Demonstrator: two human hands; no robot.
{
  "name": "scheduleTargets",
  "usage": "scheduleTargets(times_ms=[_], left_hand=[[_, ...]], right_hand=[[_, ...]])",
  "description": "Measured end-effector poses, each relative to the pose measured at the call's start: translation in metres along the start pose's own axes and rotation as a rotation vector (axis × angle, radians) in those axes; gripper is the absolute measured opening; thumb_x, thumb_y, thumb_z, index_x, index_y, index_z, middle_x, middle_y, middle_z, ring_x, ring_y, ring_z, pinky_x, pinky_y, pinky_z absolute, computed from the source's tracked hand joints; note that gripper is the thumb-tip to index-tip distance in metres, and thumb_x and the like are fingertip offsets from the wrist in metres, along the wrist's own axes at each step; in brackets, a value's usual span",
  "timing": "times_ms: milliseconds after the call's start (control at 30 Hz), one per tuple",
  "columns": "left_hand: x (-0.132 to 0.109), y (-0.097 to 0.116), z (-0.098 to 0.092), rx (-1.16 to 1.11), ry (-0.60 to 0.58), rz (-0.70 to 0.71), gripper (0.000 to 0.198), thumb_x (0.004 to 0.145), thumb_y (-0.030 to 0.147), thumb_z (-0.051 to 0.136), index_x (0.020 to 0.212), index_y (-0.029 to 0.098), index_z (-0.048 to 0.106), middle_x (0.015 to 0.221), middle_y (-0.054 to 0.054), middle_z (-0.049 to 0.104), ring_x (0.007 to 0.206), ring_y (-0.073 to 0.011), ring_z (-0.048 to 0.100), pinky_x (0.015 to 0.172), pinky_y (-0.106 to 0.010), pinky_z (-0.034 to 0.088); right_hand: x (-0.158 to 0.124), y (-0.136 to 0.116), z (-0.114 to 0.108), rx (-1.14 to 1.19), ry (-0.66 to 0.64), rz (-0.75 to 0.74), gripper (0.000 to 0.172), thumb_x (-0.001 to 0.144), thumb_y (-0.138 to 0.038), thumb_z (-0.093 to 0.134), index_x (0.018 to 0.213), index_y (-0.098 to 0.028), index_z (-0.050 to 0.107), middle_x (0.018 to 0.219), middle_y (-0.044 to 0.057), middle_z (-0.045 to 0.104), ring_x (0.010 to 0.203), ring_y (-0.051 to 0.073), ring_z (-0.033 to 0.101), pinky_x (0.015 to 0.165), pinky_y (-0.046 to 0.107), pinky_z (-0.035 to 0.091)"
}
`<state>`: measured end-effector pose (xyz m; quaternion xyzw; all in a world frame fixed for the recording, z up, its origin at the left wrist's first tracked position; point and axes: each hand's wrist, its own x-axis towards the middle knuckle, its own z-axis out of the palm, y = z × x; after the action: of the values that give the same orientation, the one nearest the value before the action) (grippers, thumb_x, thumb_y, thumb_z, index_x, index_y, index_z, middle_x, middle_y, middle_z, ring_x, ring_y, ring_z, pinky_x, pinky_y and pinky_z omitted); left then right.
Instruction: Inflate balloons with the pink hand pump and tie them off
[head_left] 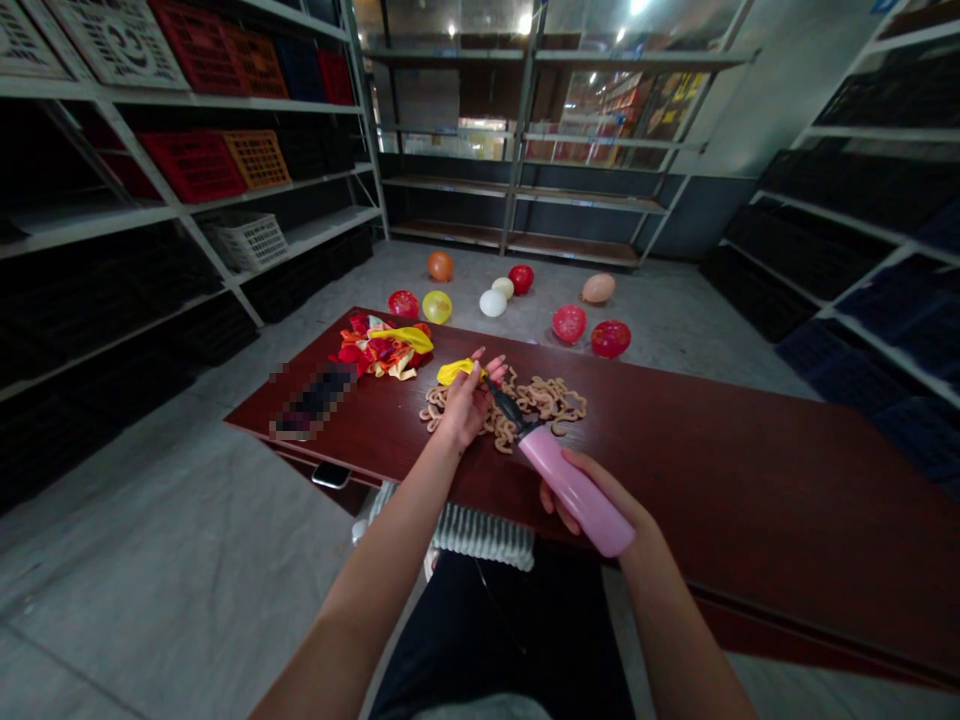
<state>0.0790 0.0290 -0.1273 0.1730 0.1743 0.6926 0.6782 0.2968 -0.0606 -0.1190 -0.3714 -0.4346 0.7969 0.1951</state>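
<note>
My right hand (592, 495) is wrapped round the pink barrel of a balloon hand pump (566, 478), whose black nozzle end points up and to the left. At that tip, my left hand (469, 400) pinches a limp yellow balloon (456, 372); its neck appears to be at the nozzle, though the fingers partly hide the join. Beneath both lies a loose heap of tan, curly rubber-like pieces (551, 400) on the dark red table (675, 450). A pile of uninflated balloons (386, 345), red, yellow, orange and cream, rests to the left.
A blurred dark object (315, 400) lies at the table's left end. Beyond the table, several inflated balloons (493, 302) sit on the grey floor. Shelves with plastic crates (191, 165) stand left, more racks (517, 190) behind and right. Ribbed grey cloth (484, 535) shows below the front edge.
</note>
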Motion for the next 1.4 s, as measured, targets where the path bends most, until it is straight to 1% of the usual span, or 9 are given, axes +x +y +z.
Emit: scheduleTargets(times_ms=[167,367,633,833,967,1067,1167,1267,1400], left_hand=[[0.001,-0.004,-0.003,0.048,-0.023,-0.028,0.052,0.093,0.015,0.066,0.143,0.021,0.053,0.117,-0.013,0.073,0.086,-0.0164,0.073,0.082,-0.027,0.056],[-0.004,-0.007,-0.001,0.12,-0.102,-0.076,0.059,0.088,0.018,0.073,0.144,0.021,0.052,0.111,-0.012,0.074,0.091,-0.0201,0.073,0.09,-0.033,0.056],[-0.016,-0.007,0.004,0.153,-0.132,-0.163,0.053,0.091,0.02,0.07,0.141,0.017,0.055,0.113,-0.014,0.074,0.097,-0.0231,0.072,0.091,-0.034,0.055],[-0.017,-0.004,-0.001,0.15,-0.208,-0.228,0.049,0.091,0.022,0.069,0.139,0.019,0.058,0.125,-0.015,0.07,0.107,-0.0244,0.07,0.089,-0.032,0.054],[-0.015,0.001,-0.005,0.102,-0.244,-0.329,0.044,0.094,0.037,0.063,0.133,0.018,0.061,0.124,-0.016,0.069,0.107,-0.0255,0.069,0.081,-0.031,0.055],[-0.015,0.006,-0.002,0.019,-0.249,-0.411,0.052,0.095,0.054,0.054,0.128,0.015,0.063,0.112,-0.016,0.072,0.098,-0.0257,0.07,0.078,-0.033,0.055],[-0.018,0.008,0.004,-0.042,-0.221,-0.45,0.054,0.096,0.057,0.05,0.124,0.013,0.065,0.085,-0.009,0.07,0.077,-0.0201,0.068,0.074,-0.033,0.055],[-0.021,0.008,0.006,-0.111,-0.217,-0.464,0.051,0.098,0.053,0.051,0.121,0.01,0.066,0.062,0.001,0.053,0.057,-0.0127,0.056,0.07,-0.03,0.053],[-0.018,0.005,0.001,-0.148,-0.195,-0.441,0.041,0.097,0.046,0.058,0.11,0.009,0.069,0.05,0.008,0.035,0.045,-0.0083,0.041,0.055,-0.023,0.046]], right_hand=[[0.003,0.0,0.001,0.018,0.016,-0.004,0.051,0.086,-0.066,0.051,0.095,-0.017,0.061,0.068,0.006,0.072,0.04,0.012,0.057,0.035,0.02,0.04],[0.005,0.004,-0.002,0.037,0.014,-0.028,0.053,0.088,-0.066,0.05,0.096,-0.015,0.062,0.07,0.007,0.072,0.041,0.012,0.058,0.037,0.02,0.042],[0.005,0.005,-0.001,0.045,0.014,-0.056,0.055,0.088,-0.066,0.05,0.088,-0.013,0.064,0.07,0.007,0.071,0.042,0.011,0.058,0.037,0.02,0.042],[0.007,0.01,-0.006,0.02,0.014,-0.07,0.06,0.087,-0.07,0.048,0.083,-0.013,0.065,0.072,0.008,0.071,0.043,0.011,0.059,0.037,0.019,0.042],[0.008,0.008,-0.004,0.008,0.017,-0.065,0.057,0.088,-0.069,0.049,0.086,-0.014,0.065,0.072,0.007,0.071,0.043,0.011,0.058,0.038,0.02,0.043],[0.007,0.003,0.001,-0.017,0.02,-0.051,0.055,0.087,-0.068,0.05,0.086,-0.014,0.064,0.069,0.007,0.071,0.041,0.011,0.057,0.037,0.019,0.042],[0.005,0.002,0.006,-0.027,0.04,-0.058,0.053,0.088,-0.066,0.052,0.097,-0.015,0.062,0.068,0.006,0.071,0.042,0.012,0.059,0.036,0.02,0.043],[0.006,0.002,0.01,-0.06,0.053,-0.103,0.055,0.089,-0.064,0.053,0.119,-0.018,0.055,0.072,0.005,0.072,0.044,0.014,0.061,0.037,0.021,0.044],[0.01,0.002,0.018,-0.109,0.114,-0.105,0.065,0.086,-0.06,0.062,0.135,-0.021,0.045,0.073,0.002,0.071,0.047,0.015,0.062,0.042,0.025,0.049]])
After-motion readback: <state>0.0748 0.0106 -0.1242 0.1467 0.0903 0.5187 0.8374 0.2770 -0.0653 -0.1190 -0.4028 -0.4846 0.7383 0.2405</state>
